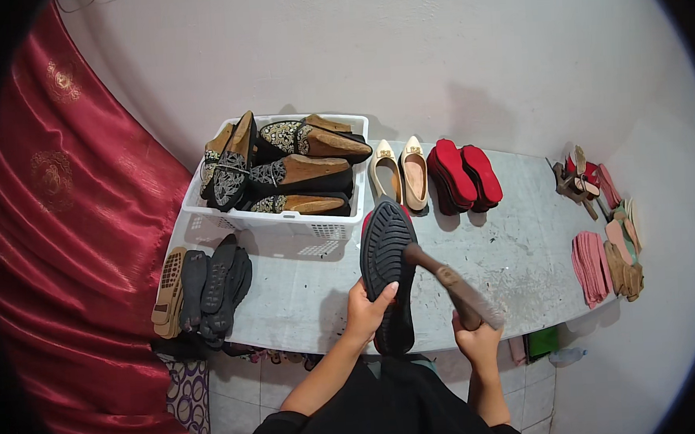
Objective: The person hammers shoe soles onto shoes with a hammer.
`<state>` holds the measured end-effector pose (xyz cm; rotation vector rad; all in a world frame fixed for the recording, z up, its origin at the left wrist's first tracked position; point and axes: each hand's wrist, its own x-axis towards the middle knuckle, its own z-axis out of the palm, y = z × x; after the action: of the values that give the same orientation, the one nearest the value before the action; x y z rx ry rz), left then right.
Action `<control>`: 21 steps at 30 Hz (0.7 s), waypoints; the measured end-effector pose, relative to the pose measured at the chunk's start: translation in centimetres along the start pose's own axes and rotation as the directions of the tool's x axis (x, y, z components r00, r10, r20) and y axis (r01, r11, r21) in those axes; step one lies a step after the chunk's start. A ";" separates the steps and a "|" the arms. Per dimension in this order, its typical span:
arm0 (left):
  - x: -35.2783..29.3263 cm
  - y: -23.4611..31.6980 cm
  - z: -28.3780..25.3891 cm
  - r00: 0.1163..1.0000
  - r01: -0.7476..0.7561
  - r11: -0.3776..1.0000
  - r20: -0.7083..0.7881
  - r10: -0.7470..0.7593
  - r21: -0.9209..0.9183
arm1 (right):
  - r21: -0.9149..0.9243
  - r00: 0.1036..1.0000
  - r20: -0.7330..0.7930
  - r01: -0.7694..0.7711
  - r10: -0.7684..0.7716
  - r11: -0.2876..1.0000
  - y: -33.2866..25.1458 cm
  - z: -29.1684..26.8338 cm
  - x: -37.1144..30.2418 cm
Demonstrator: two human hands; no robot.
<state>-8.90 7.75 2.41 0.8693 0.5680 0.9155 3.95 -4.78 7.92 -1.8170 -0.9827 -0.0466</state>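
Observation:
My left hand [368, 310] is wrapped round the middle of a shoe [387, 250], thumb across its sole. The shoe is turned over, with the black ridged sole facing up and a little red showing at its edge. In my right hand [478, 340] is a brown hammer [453, 286], partly smeared by motion. One end of its long head is at the right side of the sole; whether it touches cannot be told. Behind the shoe's toe stand two cream flat shoes [415, 178] with bows on the toes.
A white plastic basket [285, 219] holds several embroidered black shoes on wooden lasts. Red sole pieces [483, 180] are stacked beside the cream shoes. Rubber soles [219, 283] lie at the table's left end. Pink pieces [591, 267] and tools [578, 185] lie at the right. A red curtain [82, 254] hangs left.

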 end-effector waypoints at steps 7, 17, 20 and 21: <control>0.2 -0.1 -0.2 0.997 -0.035 0.999 -0.068 0.035 -0.009 | -0.106 0.973 0.216 -0.061 0.083 0.992 -0.6 -1.2 -2.0; 0.8 0.6 -1.0 0.985 -0.087 0.996 -0.148 0.090 0.024 | -0.089 0.952 0.272 -0.122 0.142 0.989 -1.1 -1.7 -3.4; 0.7 1.2 -0.5 0.980 -0.118 0.993 -0.161 0.117 0.004 | -0.039 0.957 0.280 -0.070 0.078 0.997 -0.3 -1.7 -4.2; 0.7 1.6 -0.3 0.979 -0.130 0.992 -0.155 0.129 0.009 | -0.060 0.952 0.296 -0.057 0.073 0.997 -0.7 -1.5 -4.1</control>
<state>-9.48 8.95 3.54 0.8453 0.6507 1.1091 1.38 -8.32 7.29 -1.9387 -1.1384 0.2531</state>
